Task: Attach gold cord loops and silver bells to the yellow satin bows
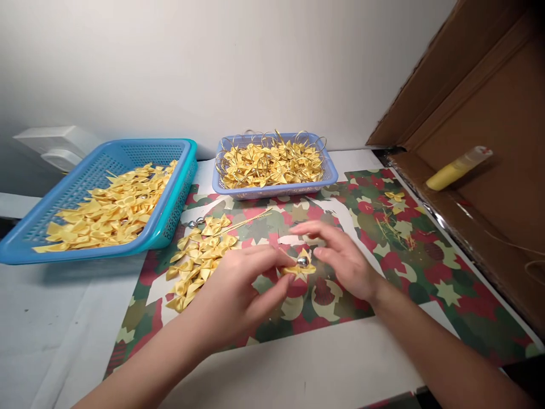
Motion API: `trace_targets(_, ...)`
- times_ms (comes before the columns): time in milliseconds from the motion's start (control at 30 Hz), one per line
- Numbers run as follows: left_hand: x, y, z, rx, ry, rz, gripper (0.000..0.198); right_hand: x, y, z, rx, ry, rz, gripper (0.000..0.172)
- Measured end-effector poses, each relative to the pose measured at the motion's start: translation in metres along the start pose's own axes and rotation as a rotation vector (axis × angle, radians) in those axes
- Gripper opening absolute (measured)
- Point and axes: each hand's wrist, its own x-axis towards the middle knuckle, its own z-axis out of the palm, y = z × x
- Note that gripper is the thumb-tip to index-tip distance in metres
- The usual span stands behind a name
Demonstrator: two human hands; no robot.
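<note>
My left hand (244, 284) pinches a yellow ribbon bow (310, 269) between thumb and fingertips, above the patterned mat. A round silver bell (302, 261) sits at the bow's middle. Just to the right, my right hand (347, 264) hovers with fingers apart and nothing visible between them; its fingertips look slightly blurred. A thin dark line, perhaps thread or wire, rises behind the left fingertips. Left of my left hand lies a loose pile of yellow bows (204, 258). A few silver bells (196, 222) and some thin gold strands (244, 222) are beside that pile.
A blue basket (170, 149) of yellow bows, nested in a teal one, stands at left. Behind the mat (447, 292), a smaller periwinkle basket (272, 189) holds bows with gold loops. Strand scraps (398, 230) lie at right, near a cardboard wall (481, 113) and a yellow tube (453, 173).
</note>
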Motion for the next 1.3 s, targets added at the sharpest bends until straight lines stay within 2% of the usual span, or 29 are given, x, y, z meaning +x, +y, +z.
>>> trace_targets(67, 0.0, 0.003, -0.003, -0.05, -0.126, -0.021, 0.01, 0.002, 0.0, -0.001, 0.184, -0.284, 0.139, 0.036)
trace_targets(133, 0.0, 0.005, -0.006, -0.116, -0.226, -0.088, 0.016, 0.003, 0.0, -0.001, 0.341, -0.474, 0.275, 0.028)
trace_targets(233, -0.001, 0.006, -0.009, -0.196, -0.323, -0.186, 0.028, 0.003, 0.001, -0.003, 0.484, -0.535, 0.361, 0.017)
trace_targets(333, -0.002, 0.003, -0.009, -0.214, -0.363, -0.247, 0.038, 0.002, 0.002, -0.009, 0.413, -0.458, 0.302, 0.019)
trace_targets(433, -0.001, -0.003, -0.006, -0.176, -0.389, -0.307, 0.043, 0.002, 0.001, -0.014, 0.194, -0.311, 0.199, 0.02)
trace_targets(567, 0.001, -0.009, 0.001, -0.109, -0.411, -0.358, 0.044, 0.002, -0.001, -0.016, -0.05, -0.115, 0.053, 0.013)
trace_targets(733, 0.002, -0.012, 0.006, -0.08, -0.392, -0.351, 0.042, 0.0, -0.003, -0.014, -0.201, -0.006, -0.061, 0.015)
trace_targets(833, 0.002, -0.014, 0.008, -0.015, -0.321, -0.391, 0.041, -0.001, -0.001, -0.016, -0.21, 0.056, -0.012, 0.014)
trace_targets(900, 0.002, -0.016, 0.01, 0.049, -0.256, -0.416, 0.041, -0.002, 0.0, -0.018, -0.258, 0.017, 0.129, 0.014)
trace_targets(1000, 0.003, -0.018, 0.012, 0.161, -0.159, -0.412, 0.042, -0.001, 0.001, -0.021, -0.276, -0.056, 0.358, 0.023)
trace_targets(1100, 0.004, -0.02, 0.014, 0.268, -0.11, -0.408, 0.041, 0.0, 0.001, -0.022, -0.342, 0.063, 0.468, 0.024)
trace_targets(1200, 0.004, -0.021, 0.016, 0.347, -0.092, -0.414, 0.039, 0.002, 0.008, -0.019, -0.62, 0.262, 0.355, 0.015)
trace_targets(1233, 0.004, -0.021, 0.017, 0.364, -0.088, -0.41, 0.039, 0.003, 0.012, -0.017, -0.727, 0.289, 0.288, 0.014)
trace_targets(1300, 0.004, -0.021, 0.018, 0.387, -0.074, -0.394, 0.037, 0.007, 0.022, -0.012, -0.902, 0.26, 0.2, 0.021)
